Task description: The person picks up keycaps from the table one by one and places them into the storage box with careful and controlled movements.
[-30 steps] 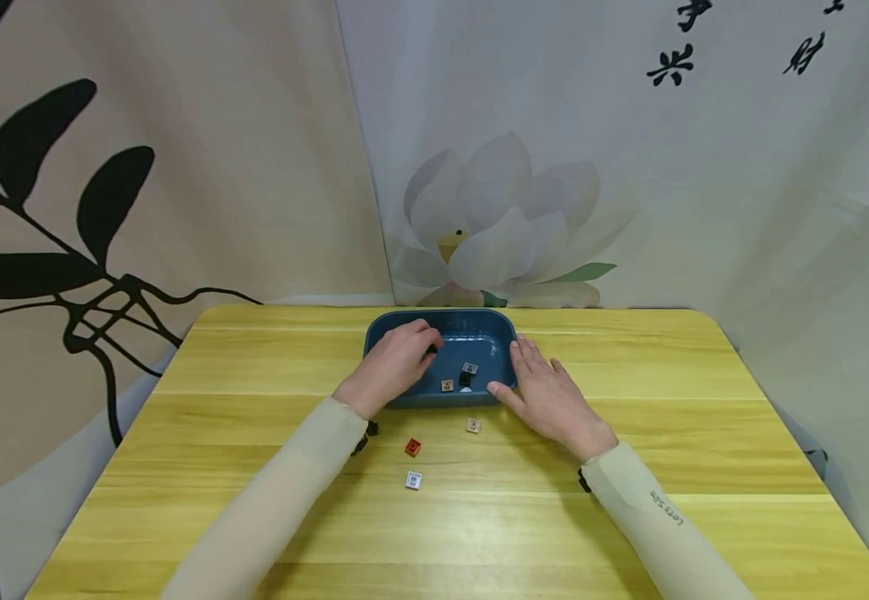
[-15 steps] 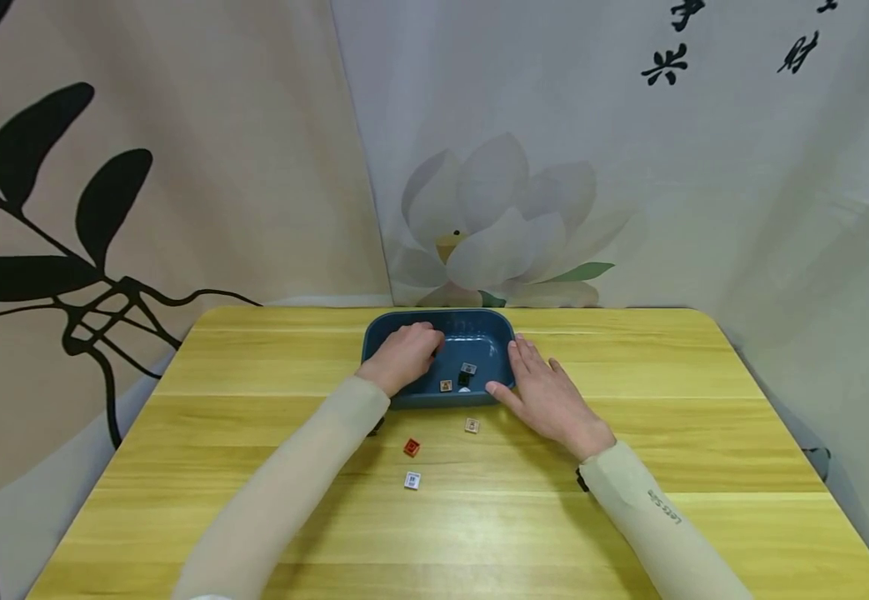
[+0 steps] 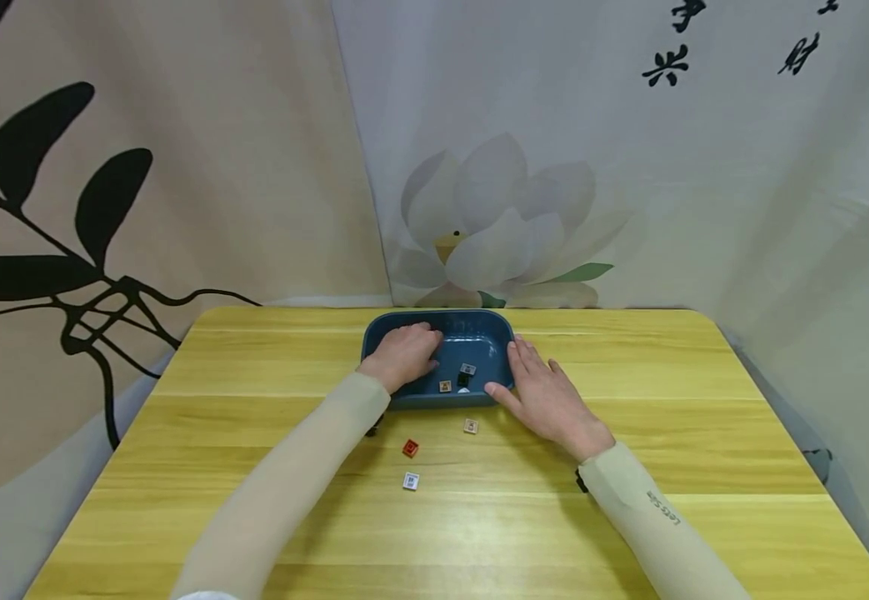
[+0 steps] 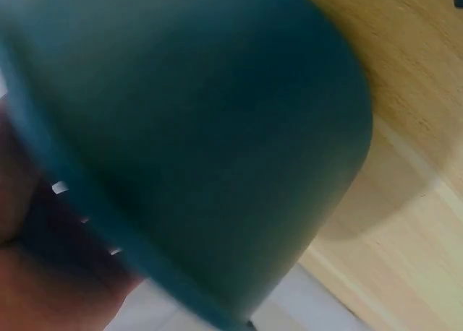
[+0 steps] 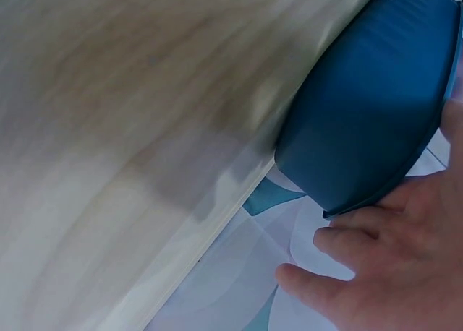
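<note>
In the head view, my left hand (image 3: 404, 354) reaches over the left side of a blue rectangular dish (image 3: 452, 400). Its fingertips point down inside, and whether they hold anything is hidden. My right hand (image 3: 550, 396) lies with fairly straight fingers against the dish's right rim, thumb near the front corner. Small square pieces lie in the dish: a tan one (image 3: 445, 387), a grey one (image 3: 467, 368) and a black one (image 3: 463, 379). In the left wrist view the dish wall (image 4: 239, 129) covers most of the hand. Fingers (image 5: 354, 244) touch the rim in the right wrist view.
On the wooden table (image 3: 629, 358), in front of the dish, lie a pale square piece (image 3: 471, 426), a red one (image 3: 410, 448) and a white one (image 3: 411, 481). The dish stands near the table's far edge, close to a printed curtain (image 3: 494, 217).
My left hand has shifted slightly further into the dish, wrist turned. A dark piece seen by its thumb earlier no longer shows there. The right hand stays in place.
</note>
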A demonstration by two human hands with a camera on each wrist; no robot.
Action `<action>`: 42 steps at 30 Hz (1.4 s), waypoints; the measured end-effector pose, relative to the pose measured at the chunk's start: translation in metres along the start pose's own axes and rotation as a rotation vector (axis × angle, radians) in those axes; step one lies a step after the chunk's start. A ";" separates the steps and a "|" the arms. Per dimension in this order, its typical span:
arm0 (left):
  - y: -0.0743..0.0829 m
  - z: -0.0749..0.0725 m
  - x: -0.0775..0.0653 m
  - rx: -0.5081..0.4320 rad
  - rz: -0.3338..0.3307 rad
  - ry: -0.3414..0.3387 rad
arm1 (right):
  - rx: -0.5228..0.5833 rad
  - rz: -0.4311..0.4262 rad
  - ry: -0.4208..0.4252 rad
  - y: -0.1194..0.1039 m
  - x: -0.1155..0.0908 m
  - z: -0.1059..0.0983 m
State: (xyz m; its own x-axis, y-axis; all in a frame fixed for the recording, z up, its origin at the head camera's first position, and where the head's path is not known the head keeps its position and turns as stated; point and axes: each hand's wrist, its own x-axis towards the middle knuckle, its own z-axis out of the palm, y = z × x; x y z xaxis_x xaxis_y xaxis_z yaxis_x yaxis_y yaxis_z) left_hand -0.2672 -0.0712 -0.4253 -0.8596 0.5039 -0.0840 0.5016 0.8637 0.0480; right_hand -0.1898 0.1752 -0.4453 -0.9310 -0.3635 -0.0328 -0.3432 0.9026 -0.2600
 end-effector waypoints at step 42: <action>-0.058 -0.007 -0.147 -0.172 -0.175 0.262 | 0.000 -0.011 0.006 0.001 0.000 0.002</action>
State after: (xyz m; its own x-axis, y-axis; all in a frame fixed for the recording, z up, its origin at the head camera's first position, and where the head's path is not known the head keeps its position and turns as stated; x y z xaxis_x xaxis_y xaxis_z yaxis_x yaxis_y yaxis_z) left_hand -0.1710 -0.1954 -0.4086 -0.9379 0.3123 0.1509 0.3401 0.9133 0.2239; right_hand -0.1901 0.1750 -0.4477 -0.9279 -0.3722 -0.0237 -0.3537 0.8983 -0.2606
